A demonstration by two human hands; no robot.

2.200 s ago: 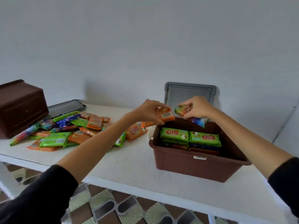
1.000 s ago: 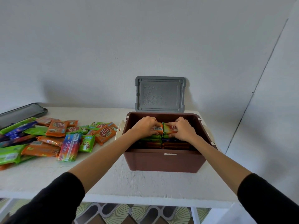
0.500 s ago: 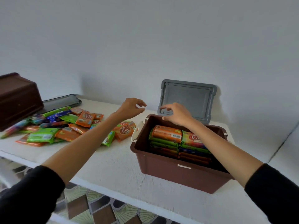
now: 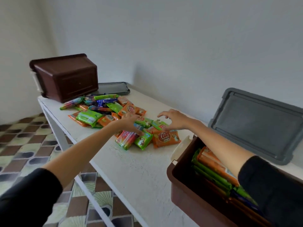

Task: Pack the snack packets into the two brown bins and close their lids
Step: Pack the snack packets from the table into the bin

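A pile of orange, green and blue snack packets (image 4: 105, 110) lies across the white table (image 4: 141, 171). My left hand (image 4: 129, 122) reaches over the near end of the pile, fingers spread above a rainbow packet (image 4: 126, 139). My right hand (image 4: 173, 119) hovers with fingers spread just above an orange packet (image 4: 165, 137). Neither hand holds anything. At the lower right stands an open brown bin (image 4: 185, 190) with stacked packets inside, partly hidden by my right sleeve. Its grey lid (image 4: 257, 123) leans against the wall. A second brown bin (image 4: 65, 77) lies tipped at the far left.
A second grey lid (image 4: 113, 88) lies flat on the table behind the tipped bin. The table's front edge runs diagonally above a patterned tile floor (image 4: 21, 140). A bare wall stands behind everything.
Both hands have left the open bin, where they set down packets, and moved left to the pile on the table. My view has swung left.
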